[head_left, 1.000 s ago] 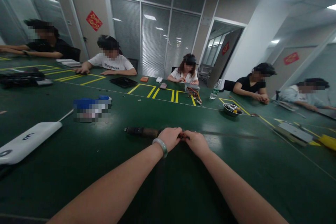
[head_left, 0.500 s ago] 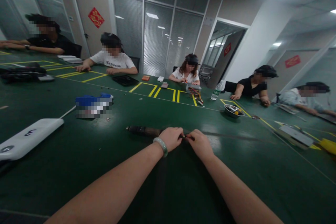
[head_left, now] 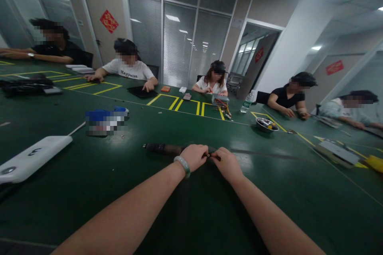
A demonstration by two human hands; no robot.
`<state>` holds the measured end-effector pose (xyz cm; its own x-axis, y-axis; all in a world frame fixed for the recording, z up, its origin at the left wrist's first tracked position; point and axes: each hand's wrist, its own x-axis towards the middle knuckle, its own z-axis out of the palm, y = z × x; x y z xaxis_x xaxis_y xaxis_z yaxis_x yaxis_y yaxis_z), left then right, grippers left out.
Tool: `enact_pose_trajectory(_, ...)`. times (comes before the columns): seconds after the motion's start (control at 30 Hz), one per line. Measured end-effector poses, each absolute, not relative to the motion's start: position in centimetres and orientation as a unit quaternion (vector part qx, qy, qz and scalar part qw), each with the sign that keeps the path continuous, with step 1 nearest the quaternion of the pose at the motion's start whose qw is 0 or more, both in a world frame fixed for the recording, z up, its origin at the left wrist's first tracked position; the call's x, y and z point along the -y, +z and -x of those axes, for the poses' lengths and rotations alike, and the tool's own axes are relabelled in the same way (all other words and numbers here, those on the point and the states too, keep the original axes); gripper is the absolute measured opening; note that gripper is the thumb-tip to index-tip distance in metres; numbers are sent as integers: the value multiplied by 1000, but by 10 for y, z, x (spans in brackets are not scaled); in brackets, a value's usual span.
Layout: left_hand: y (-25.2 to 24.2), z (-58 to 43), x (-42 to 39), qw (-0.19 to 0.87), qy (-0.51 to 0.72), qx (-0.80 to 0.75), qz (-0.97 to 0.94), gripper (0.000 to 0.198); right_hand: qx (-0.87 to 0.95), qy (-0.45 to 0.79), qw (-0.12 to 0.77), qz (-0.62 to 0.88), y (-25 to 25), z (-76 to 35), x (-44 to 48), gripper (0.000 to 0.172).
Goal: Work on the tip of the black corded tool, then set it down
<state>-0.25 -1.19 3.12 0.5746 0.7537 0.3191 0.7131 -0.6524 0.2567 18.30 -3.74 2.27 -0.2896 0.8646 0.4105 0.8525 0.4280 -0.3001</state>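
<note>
My left hand [head_left: 194, 158], with a jade-like bangle [head_left: 183, 166] at the wrist, is closed in a pinch. My right hand [head_left: 228, 164] pinches from the other side, its fingertips nearly meeting the left ones. Between them shows a small dark piece with a brassy spot [head_left: 208, 155]; its kind is too small to make out, and the fingers cover most of it. Just beyond my left hand lies a dark, stick-shaped tool [head_left: 161, 149] with a metal tip pointing left. Its right end is hidden behind that hand.
On the green table [head_left: 134, 195] a white power bank [head_left: 38, 157] with a cable lies left, near a blurred blue-and-white item [head_left: 106, 120]. A metal bowl of small parts [head_left: 266, 124] and a water bottle [head_left: 247, 102] stand farther right. Several people sit along the far side.
My hands stay nearly in place, still pinching the small piece. Across the table, one person's hand has come over the black tray, and another person's hands at right have drawn closer together.
</note>
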Motion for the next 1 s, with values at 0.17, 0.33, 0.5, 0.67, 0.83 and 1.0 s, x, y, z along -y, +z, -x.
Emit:
enact_pose_trajectory(0.17,32,2,12,47,200,-411,-888,7,808,10,262,528,24,-181,37,5)
enact_pose_trajectory(0.33,34,1,14,41,196,-420,-885,16,808,16,263,527,25,-181,37,5)
enact_pose_trajectory(0.5,34,-2,16,34,190,-426,-884,12,805,20,257,534,25,-182,36,4)
enact_pose_trajectory(0.67,34,-2,17,38,196,-420,-885,10,803,34,261,535,27,-184,36,4)
enact_pose_trajectory(0.83,34,-1,16,50,215,-427,-877,15,798,45,269,538,26,-184,36,4)
enact_pose_trajectory(1.0,33,-1,16,43,208,-432,-877,12,796,43,270,540,26,-183,36,3)
